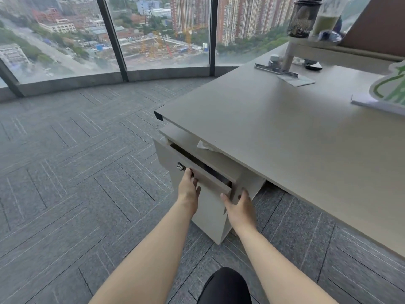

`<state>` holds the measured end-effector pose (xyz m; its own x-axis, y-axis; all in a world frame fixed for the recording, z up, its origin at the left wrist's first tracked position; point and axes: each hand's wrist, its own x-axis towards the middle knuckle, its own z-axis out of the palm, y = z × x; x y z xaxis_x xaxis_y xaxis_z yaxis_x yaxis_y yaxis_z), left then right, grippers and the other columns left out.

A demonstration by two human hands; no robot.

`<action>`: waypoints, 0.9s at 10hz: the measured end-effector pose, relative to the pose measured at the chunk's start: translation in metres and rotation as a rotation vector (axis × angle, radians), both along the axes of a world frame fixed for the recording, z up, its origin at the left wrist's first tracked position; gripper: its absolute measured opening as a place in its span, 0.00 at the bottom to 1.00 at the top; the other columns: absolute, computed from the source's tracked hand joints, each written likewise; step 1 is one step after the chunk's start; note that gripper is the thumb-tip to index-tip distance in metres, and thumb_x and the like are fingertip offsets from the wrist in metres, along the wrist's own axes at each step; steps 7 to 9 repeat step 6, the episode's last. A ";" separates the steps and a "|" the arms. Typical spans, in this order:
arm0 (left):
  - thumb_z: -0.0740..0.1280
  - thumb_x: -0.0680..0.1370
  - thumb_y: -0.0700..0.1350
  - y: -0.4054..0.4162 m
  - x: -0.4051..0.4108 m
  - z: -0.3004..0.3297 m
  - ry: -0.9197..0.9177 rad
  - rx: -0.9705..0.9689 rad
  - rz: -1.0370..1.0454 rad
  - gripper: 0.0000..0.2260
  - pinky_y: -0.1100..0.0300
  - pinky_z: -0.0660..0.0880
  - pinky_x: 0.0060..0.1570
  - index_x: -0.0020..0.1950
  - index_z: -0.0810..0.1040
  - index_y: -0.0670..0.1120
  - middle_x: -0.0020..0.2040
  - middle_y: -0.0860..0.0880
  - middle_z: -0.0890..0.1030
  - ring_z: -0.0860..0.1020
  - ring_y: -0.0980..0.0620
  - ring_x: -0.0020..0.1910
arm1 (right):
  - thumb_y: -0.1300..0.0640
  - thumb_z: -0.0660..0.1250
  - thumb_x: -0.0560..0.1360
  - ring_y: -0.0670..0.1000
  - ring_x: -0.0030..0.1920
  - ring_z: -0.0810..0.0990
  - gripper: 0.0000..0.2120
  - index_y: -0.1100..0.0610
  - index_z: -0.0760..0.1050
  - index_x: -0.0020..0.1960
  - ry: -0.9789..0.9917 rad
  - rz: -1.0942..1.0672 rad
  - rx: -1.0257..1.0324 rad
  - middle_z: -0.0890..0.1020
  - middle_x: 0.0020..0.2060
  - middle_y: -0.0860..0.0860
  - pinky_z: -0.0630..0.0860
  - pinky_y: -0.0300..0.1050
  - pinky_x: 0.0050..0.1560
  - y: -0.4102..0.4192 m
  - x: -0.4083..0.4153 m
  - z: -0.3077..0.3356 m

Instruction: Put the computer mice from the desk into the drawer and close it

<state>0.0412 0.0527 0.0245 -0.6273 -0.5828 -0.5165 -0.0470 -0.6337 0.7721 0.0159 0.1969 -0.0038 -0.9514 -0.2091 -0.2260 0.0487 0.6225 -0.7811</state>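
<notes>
Below the counter's near corner, on the far left of what concerns me, sits the lock [180, 166] on the front of the cabinet [210, 213], and just beside it my left hand [188, 188] lies against the drawer [210, 179] front, its fingers [189, 172] hooked over the top edge near that end, curled on the panel rather than spread. Moving rightward, the drawer stands partly open, a dark gap showing behind its front; I cannot see into it well enough to tell whether any mice lie inside. At the drawer's right end my right hand [240, 207] is open, thumb [224, 197] touching the lower corner of the front and the other fingers loose beside the cabinet's side, gripping nothing. Farther right, the counter [285, 137] stretches away with nothing on its near half; a small dark rounded object [313, 66] far back under the riser could be a mouse, but it is too small to say. I judge the step in hand to be moving the drawer; done well, both hands press evenly at the two ends so it runs straight on its slides, and I keep my left fingertips clear of the gap.
</notes>
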 end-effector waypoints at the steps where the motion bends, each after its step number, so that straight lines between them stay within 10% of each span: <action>1: 0.56 0.82 0.51 0.001 -0.014 -0.002 0.005 0.011 -0.017 0.21 0.52 0.64 0.71 0.75 0.65 0.48 0.74 0.52 0.69 0.69 0.51 0.72 | 0.42 0.65 0.76 0.62 0.63 0.77 0.34 0.61 0.62 0.73 0.004 -0.014 0.012 0.76 0.66 0.62 0.77 0.54 0.57 -0.003 -0.013 -0.004; 9: 0.53 0.82 0.55 0.001 -0.019 -0.006 -0.013 -0.094 -0.097 0.23 0.54 0.66 0.68 0.74 0.66 0.46 0.74 0.50 0.69 0.74 0.48 0.66 | 0.47 0.65 0.76 0.58 0.56 0.81 0.19 0.55 0.72 0.63 -0.043 0.144 0.133 0.83 0.57 0.54 0.75 0.46 0.48 0.003 -0.026 0.005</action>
